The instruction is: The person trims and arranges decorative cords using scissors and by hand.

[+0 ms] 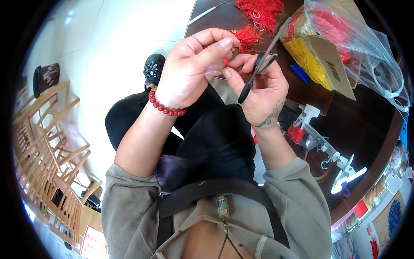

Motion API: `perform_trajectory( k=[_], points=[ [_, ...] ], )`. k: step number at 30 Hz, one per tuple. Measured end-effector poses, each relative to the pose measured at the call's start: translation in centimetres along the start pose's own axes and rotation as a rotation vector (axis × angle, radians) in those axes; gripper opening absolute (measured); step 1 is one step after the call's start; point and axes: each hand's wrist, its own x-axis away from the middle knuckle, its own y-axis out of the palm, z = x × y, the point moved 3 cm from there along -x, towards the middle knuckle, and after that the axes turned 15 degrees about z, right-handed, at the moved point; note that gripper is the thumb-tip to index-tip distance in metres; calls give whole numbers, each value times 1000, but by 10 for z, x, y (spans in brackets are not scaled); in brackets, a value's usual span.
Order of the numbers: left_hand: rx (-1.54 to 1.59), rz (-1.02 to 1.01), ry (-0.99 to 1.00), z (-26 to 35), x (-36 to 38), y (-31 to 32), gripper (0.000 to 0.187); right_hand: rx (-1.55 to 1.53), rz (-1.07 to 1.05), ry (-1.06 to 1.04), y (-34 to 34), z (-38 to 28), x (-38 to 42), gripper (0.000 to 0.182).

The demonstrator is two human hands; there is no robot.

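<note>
Both of my hands are raised close together above my lap. My left hand (187, 64), with a red bead bracelet (166, 110) at its wrist, has its thumb and forefinger pressed together. A small piece of red cord (225, 61) shows between the two hands, its ends hidden by fingers. My right hand (267, 84) pinches at this cord with thumb and fingertips. Black-handled scissors (272, 44) also sit in that hand, looped on the fingers, blades pointing up and to the right. Beyond the fingertips lie red tasselled cords (249, 38) on the dark table.
A hook tool (203, 14) and more red cords (263, 13) lie on the table (358, 112). At right are a cardboard box (325, 62) with plastic wrap (379, 56), a blue object (299, 73) and a white clamp-like device (321, 140). Wooden chairs (51, 146) stand left.
</note>
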Motion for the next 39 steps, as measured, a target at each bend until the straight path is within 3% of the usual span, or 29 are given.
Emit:
perform_trajectory(
  k=[5,14,18,28,32,35,37,39],
  points=[
    [2,-62,7,-3,-3,-6,16,-169,-45,121,6,-7,-2,23],
    [-411,-158,141,11,5,1,12,-489,-135,700,-11,-7,-22,16],
    [-734,-188,581,13,3,-2,20,-527,-138,803,-12,-7,-25,14],
    [-746,-152,741,17,10,5,15,-764,-151,1071,-6,-3,-14,6],
    [-708,-151,743,15,8,4,13,-634,-122,939,-4,-11,-14,6],
    [-293,-88,332,8,9,4,13,-369,-108,698,-8,-18,-17,10],
    [-343,-83,296,8,8,1,15,-131,-84,428,-12,-17,-18,13],
    [-334,-67,227,8,7,-2,15,124,-130,300,-23,-15,-21,26]
  ],
)
